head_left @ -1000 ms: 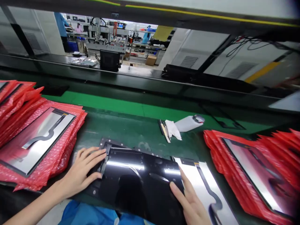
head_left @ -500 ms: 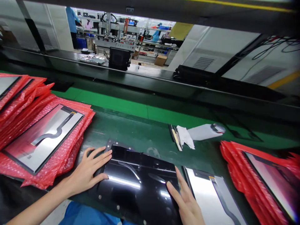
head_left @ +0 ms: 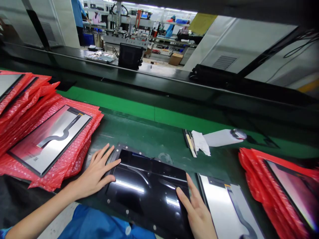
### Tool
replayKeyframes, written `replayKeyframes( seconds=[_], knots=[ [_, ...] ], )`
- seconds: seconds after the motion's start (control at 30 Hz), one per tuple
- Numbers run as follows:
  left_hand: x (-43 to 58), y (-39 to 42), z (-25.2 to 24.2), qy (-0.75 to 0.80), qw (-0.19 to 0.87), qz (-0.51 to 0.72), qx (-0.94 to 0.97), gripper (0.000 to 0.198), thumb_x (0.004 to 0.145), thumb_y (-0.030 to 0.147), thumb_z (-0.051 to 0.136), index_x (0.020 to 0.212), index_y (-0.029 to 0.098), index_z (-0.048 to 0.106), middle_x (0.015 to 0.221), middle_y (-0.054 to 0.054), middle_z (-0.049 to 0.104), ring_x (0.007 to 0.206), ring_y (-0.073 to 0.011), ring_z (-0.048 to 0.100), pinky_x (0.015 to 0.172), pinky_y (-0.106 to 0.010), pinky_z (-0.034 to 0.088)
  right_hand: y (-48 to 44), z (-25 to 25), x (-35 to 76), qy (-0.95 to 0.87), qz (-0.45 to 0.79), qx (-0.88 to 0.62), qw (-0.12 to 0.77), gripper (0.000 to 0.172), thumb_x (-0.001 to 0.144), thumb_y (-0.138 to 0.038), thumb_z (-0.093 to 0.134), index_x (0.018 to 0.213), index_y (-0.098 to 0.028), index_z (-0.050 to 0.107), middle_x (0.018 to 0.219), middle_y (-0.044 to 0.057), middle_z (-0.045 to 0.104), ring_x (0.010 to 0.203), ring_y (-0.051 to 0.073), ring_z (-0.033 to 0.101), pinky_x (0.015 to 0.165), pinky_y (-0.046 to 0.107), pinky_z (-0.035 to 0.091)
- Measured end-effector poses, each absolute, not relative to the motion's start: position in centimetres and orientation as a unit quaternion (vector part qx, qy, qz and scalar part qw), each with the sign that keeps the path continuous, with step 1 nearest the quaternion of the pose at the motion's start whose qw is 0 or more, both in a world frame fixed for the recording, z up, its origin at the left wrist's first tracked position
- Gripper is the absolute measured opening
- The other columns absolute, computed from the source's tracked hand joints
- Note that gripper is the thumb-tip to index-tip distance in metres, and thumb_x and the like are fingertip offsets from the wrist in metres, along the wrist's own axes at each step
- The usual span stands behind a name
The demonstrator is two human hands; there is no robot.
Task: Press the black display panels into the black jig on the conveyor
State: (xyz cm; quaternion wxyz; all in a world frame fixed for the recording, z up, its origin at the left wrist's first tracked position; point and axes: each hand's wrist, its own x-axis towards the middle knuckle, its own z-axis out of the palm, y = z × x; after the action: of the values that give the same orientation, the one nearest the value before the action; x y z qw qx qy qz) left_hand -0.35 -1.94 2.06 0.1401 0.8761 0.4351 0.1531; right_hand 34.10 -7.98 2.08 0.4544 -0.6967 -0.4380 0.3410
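A glossy black display panel (head_left: 149,192) lies face up before me, over a dark plate with round studs along its left and lower edges. My left hand (head_left: 98,176) is open, fingers spread, with the index fingertip and thumb at the panel's left edge. My right hand (head_left: 196,209) grips the right edge, thumb on the glossy face and fingers along the side. Close to the right hand lies another display panel (head_left: 221,202), silver back up, with a grey ribbon cable (head_left: 236,205). The undersides of the fingers are hidden.
Red bubble-wrap sleeves (head_left: 74,159) are stacked at left, with a silver-backed panel (head_left: 57,139) on top. More red sleeves (head_left: 256,179) lie at right. Beyond the black panel are slim tools (head_left: 190,142), a white tissue (head_left: 200,142) and a white bottle (head_left: 219,138) on its side.
The camera view has shifted slightly. My left hand's fingers have spread wider and turned more away from me at the panel's left edge. My right hand keeps its hold.
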Motion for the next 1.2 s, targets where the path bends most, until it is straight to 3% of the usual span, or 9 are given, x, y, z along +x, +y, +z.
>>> replayKeyframes(
  seconds=[0.17, 0.4, 0.53, 0.6, 0.77, 0.9, 0.97, 1.07, 1.2],
  knots=[
    [-0.8, -2.4, 2.3, 0.417, 0.178, 0.149, 0.879, 0.053, 0.103, 0.026, 0.034, 0.154, 0.03, 0.023, 0.163, -0.006, 0.021, 0.153, -0.0274, 0.005, 0.12, -0.058, 0.019, -8.1, 3.3, 33.2, -0.391, 0.357, -0.734, 0.425, 0.089, 0.08, -0.06, 0.066, 0.152, -0.02, 0.035, 0.159, 0.002, 0.03, 0.148, 0.029, 0.02, 0.12, 0.044, 0.022],
    [-0.7, -2.2, 2.4, 0.392, 0.145, 0.115, 0.901, 0.054, 0.101, 0.025, 0.041, 0.152, 0.032, 0.029, 0.165, -0.009, 0.008, 0.152, -0.0325, -0.003, 0.118, -0.065, 0.015, -8.1, 3.7, 32.3, -0.384, 0.343, -0.74, 0.434, 0.089, 0.079, -0.061, 0.065, 0.152, -0.018, 0.036, 0.158, 0.003, 0.032, 0.148, 0.029, 0.021, 0.12, 0.043, 0.024],
    [-0.8, -2.0, 3.2, 0.37, 0.133, 0.091, 0.915, 0.061, 0.098, 0.036, 0.05, 0.154, 0.032, 0.025, 0.165, -0.012, 0.001, 0.151, -0.0351, -0.005, 0.117, -0.066, 0.016, -8.4, 3.4, 32.2, -0.386, 0.324, -0.745, 0.437, 0.084, 0.08, -0.057, 0.065, 0.151, -0.021, 0.037, 0.157, 0.003, 0.035, 0.147, 0.029, 0.025, 0.121, 0.043, 0.021],
    [-0.8, -1.9, 3.8, 0.361, 0.125, 0.084, 0.92, 0.069, 0.093, 0.044, 0.056, 0.154, 0.031, 0.025, 0.164, -0.014, 0.002, 0.151, -0.0364, -0.004, 0.117, -0.068, 0.014, -8.7, 2.9, 32.2, -0.395, 0.322, -0.74, 0.438, 0.079, 0.082, -0.054, 0.064, 0.15, -0.023, 0.038, 0.154, 0.003, 0.042, 0.143, 0.029, 0.034, 0.119, 0.045, 0.027],
    [-0.4, -2.0, 4.1, 0.361, 0.054, 0.041, 0.93, 0.081, 0.085, 0.047, 0.068, 0.152, 0.026, 0.029, 0.162, -0.021, 0.015, 0.15, -0.0382, 0.001, 0.114, -0.072, 0.01, -8.9, 1.5, 33.3, -0.415, 0.312, -0.718, 0.464, 0.07, 0.084, -0.05, 0.066, 0.142, -0.02, 0.042, 0.13, 0.01, 0.06, 0.118, 0.027, 0.059, 0.098, 0.04, 0.05],
    [-0.3, -2.6, 2.9, 0.368, -0.028, 0.021, 0.929, 0.086, 0.075, 0.046, 0.078, 0.147, 0.02, 0.039, 0.157, -0.028, 0.024, 0.15, -0.0417, 0.008, 0.112, -0.073, 0.011, -8.5, 2.0, 36.2, -0.558, 0.205, -0.706, 0.385, 0.046, 0.087, -0.047, 0.062, 0.125, -0.021, 0.06, 0.106, 0.008, 0.059, 0.088, 0.021, 0.06, 0.074, 0.033, 0.053],
    [-0.3, -2.5, 2.2, 0.362, -0.057, 0.024, 0.93, 0.077, 0.078, 0.049, 0.075, 0.143, 0.021, 0.046, 0.155, -0.028, 0.03, 0.149, -0.0424, 0.012, 0.111, -0.075, 0.01, -8.4, 2.7, 37.7, -0.612, 0.18, -0.692, 0.337, 0.037, 0.091, -0.042, 0.056, 0.121, -0.022, 0.063, 0.102, 0.008, 0.057, 0.087, 0.021, 0.059, 0.071, 0.033, 0.053],
    [0.3, -1.5, 1.2, 0.38, -0.101, 0.042, 0.918, 0.058, 0.091, 0.049, 0.056, 0.138, 0.015, 0.053, 0.148, -0.03, 0.04, 0.149, -0.0404, 0.017, 0.11, -0.076, 0.004, -7.8, 3.3, 39.1, -0.673, 0.157, -0.668, 0.275, 0.032, 0.097, -0.031, 0.048, 0.124, -0.023, 0.062, 0.103, 0.008, 0.057, 0.097, 0.023, 0.058, 0.082, 0.038, 0.051],
    [2.0, 0.1, 0.4, 0.432, -0.122, 0.083, 0.89, 0.062, 0.097, 0.05, 0.036, 0.141, 0.008, 0.05, 0.146, -0.032, 0.041, 0.149, -0.041, 0.016, 0.109, -0.077, 0.003, -6.5, 2.6, 39.7, -0.742, 0.111, -0.628, 0.205, 0.05, 0.092, -0.008, 0.039, 0.137, -0.025, 0.054, 0.104, 0.009, 0.054, 0.096, 0.023, 0.053, 0.084, 0.041, 0.05]
  ],
)
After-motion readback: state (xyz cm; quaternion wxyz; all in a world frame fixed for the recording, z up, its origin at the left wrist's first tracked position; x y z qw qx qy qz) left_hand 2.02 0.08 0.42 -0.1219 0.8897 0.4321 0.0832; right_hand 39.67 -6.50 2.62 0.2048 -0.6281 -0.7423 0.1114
